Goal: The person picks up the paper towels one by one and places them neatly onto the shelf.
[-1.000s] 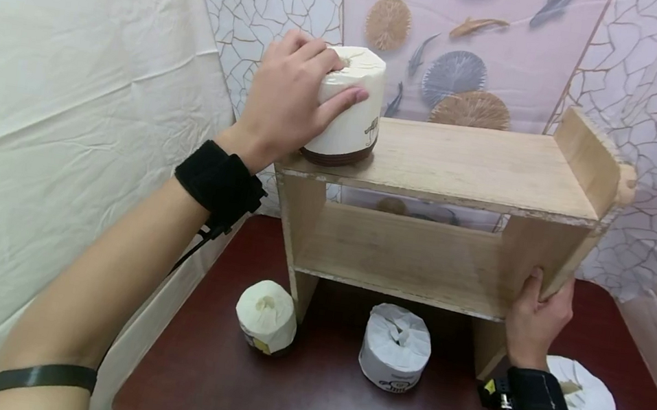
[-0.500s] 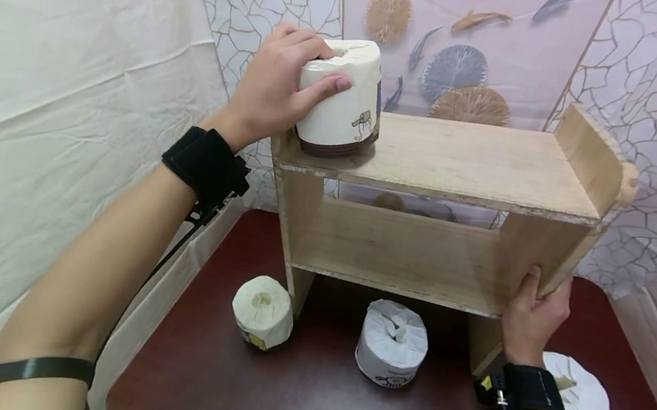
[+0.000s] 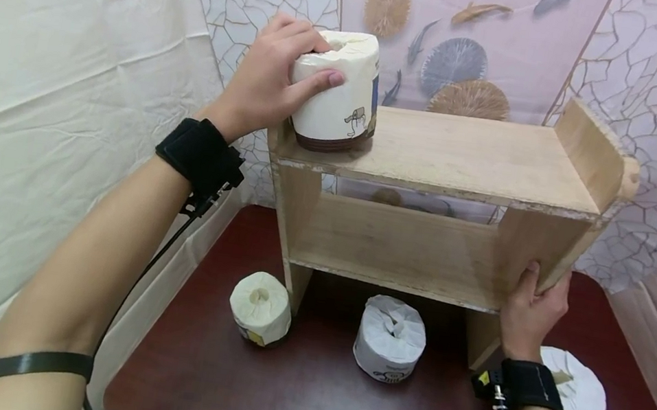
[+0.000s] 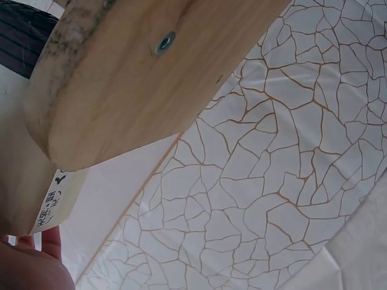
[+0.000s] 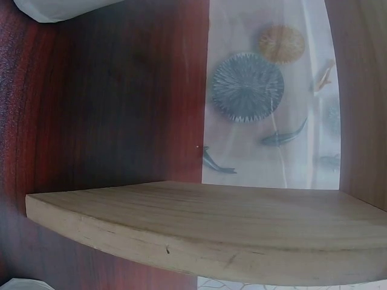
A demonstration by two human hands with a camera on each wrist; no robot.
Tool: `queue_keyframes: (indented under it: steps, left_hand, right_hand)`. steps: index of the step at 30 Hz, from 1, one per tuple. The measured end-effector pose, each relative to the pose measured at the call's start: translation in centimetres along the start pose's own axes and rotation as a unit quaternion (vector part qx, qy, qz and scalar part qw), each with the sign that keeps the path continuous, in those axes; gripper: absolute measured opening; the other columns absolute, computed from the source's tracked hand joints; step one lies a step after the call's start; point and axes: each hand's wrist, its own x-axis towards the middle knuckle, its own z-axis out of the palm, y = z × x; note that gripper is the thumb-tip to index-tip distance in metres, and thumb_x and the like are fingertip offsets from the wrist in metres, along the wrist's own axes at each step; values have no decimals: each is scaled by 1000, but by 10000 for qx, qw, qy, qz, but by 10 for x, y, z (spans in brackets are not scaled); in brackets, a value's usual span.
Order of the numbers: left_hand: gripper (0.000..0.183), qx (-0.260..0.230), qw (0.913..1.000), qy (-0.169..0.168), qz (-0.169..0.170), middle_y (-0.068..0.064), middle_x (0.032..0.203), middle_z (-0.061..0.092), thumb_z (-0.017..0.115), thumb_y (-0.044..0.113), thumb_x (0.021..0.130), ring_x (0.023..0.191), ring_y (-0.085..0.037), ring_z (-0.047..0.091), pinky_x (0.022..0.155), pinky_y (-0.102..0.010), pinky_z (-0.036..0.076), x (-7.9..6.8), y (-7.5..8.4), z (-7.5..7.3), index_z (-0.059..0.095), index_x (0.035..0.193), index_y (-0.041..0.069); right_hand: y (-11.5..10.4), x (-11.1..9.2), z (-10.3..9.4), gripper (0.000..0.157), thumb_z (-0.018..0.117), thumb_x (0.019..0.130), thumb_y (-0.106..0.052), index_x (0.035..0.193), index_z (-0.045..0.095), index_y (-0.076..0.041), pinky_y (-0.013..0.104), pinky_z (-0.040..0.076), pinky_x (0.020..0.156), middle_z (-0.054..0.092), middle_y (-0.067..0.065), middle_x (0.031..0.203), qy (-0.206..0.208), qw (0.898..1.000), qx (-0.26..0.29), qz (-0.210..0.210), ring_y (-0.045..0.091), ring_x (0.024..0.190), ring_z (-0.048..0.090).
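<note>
Toilet roll is in my left hand, upright at the left end of the top board of a wooden shelf, pretty close to the front edge. Can't tell if its base touches the wood tbh.

So how are you holding it? And what's your other hand doing?

Left thumb lies across the roll's front, fingers over the top by the hole, so it's a proper grip from the left side. My right hand is well apart from the roll, lower down at the opposite end: it grips the right side panel, thumb on the inner face.

Anything near that hand?

Yeah, a flat white roll, partly hidden by my black wristband, toward the right edge of the worktop. Then a wrapped white roll stands about midway along the shelf's front, and a cream roll is just beside the left leg, toward the worktop's left edge.
</note>
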Motion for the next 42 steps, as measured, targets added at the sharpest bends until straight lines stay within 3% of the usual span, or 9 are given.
queue_keyframes:
  steps: [17, 26, 33, 36, 42]
  left_hand:
    - [44, 145, 9988, -432, -200, -12, 126, 69, 70, 41, 103, 118, -29, 48, 103, -37, 36, 0, 3, 9, 71, 123, 2]
    - [51, 303, 9973, -604, -277, -11, 131, 66, 63, 46, 104, 119, -26, 51, 98, -39, 40, 5, 14, 8, 67, 133, 5]
    - [62, 765, 9953, -438, -391, -10, 134, 66, 61, 57, 100, 126, -27, 55, 107, -41, 37, 8, 28, 8, 63, 137, 7]
    - [65, 1036, 9925, -380, -526, -10, 129, 66, 59, 62, 100, 123, -27, 54, 108, -41, 35, 11, 36, 8, 63, 137, 8]
    - [78, 1985, 9752, -467, -858, -11, 128, 64, 48, 76, 99, 121, -33, 49, 107, -45, 33, 21, 58, 9, 62, 136, 10]
  right_hand:
    - [2, 0, 3, 39, 57, 108, -17, 146, 60, -10, 20, 44, 99, 68, 22, 132, -122, 9999, 65, 42, 9, 119, 62]
    - [6, 2, -1, 39, 59, 107, -19, 146, 60, -13, 21, 45, 100, 68, 18, 134, -149, 9998, 108, -30, 12, 121, 63]
    - [5, 5, -2, 41, 57, 108, -20, 149, 58, -15, 24, 46, 103, 67, 17, 138, -232, 9996, 77, -141, 18, 126, 63]
    - [6, 4, 0, 39, 59, 106, -16, 144, 62, -8, 21, 44, 101, 69, 20, 132, -77, 9999, 117, -15, 17, 120, 63]
    - [9, 3, 1, 37, 59, 104, -12, 140, 64, -1, 19, 42, 97, 69, 24, 126, 10, 9999, 105, 39, 14, 115, 62]
